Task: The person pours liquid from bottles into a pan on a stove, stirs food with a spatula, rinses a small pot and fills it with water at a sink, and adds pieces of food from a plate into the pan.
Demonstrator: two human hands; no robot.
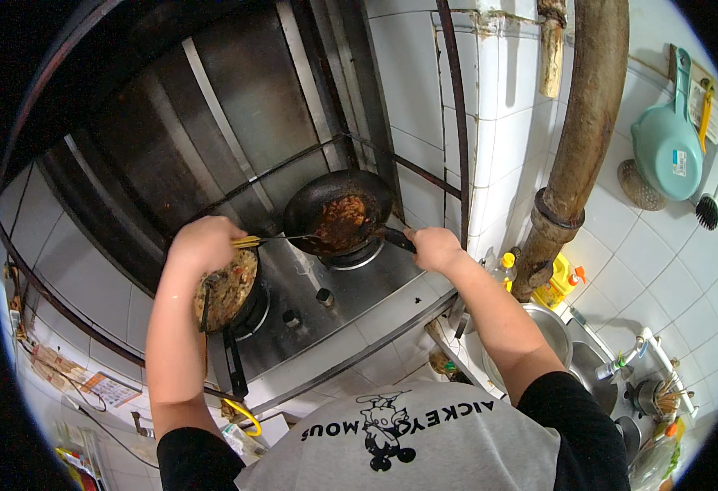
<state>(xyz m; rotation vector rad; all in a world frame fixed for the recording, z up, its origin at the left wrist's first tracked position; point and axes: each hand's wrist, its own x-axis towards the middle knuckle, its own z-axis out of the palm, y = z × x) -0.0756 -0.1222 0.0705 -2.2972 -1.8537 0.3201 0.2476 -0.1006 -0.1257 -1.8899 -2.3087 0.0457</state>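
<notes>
My left hand [202,244] grips the yellowish handle of a cooking utensil [285,237], whose thin metal shaft reaches into a dark wok [300,196]. Its working end is hard to make out against the food. Reddish-brown chopped food [341,216] lies in the wok, which sits over the right burner. My right hand [435,248] is closed around the wok's black handle [398,239]. Below my left hand and partly hidden by my forearm, a second pan [254,301] on the left burner holds a pale, chunky mixture [230,291]. A dark utensil [206,304] rests in that mixture.
Two knobs [324,297] stand on the steel stovetop [285,350]. The second pan's black handle [236,368] juts over the front edge. Dark metal rails [426,175] frame the stove. To the right are a thick pipe [586,123], a metal basin [546,331] and a sink [595,374].
</notes>
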